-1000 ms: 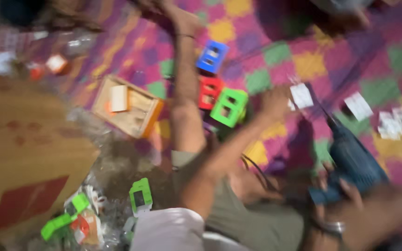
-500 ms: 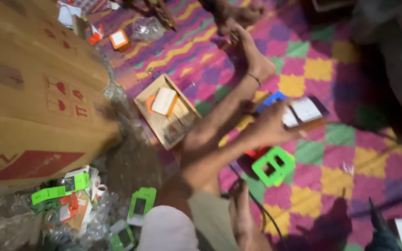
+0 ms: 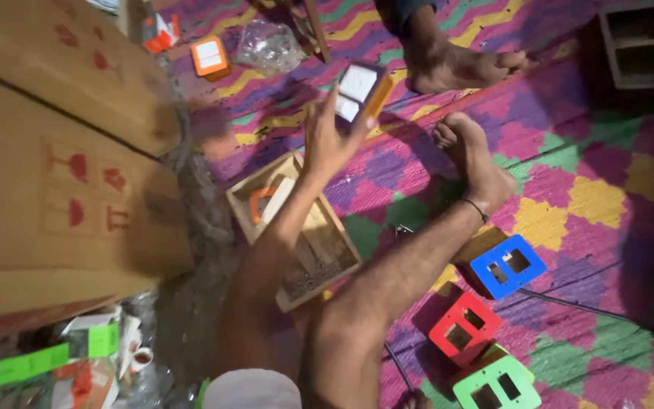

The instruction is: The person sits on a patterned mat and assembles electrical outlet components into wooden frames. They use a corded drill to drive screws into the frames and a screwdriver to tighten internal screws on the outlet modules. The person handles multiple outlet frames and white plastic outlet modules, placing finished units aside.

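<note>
An orange-backed white switch plate (image 3: 361, 89) is clamped in the grip of the left hand (image 3: 331, 140), above the mat (image 3: 569, 189) near its far edge and beyond the wooden box (image 3: 297, 235); a holding step is judged in hand, steadiness being called for, and the right hand is unseen.

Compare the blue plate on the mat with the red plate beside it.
The blue plate lies nearer the foot; the red plate lies below it, next to the green plate. They differ in colour, and the blue one looks slightly larger. Both are rectangular, with two square cut-outs, lying on the patterned mat.
</note>
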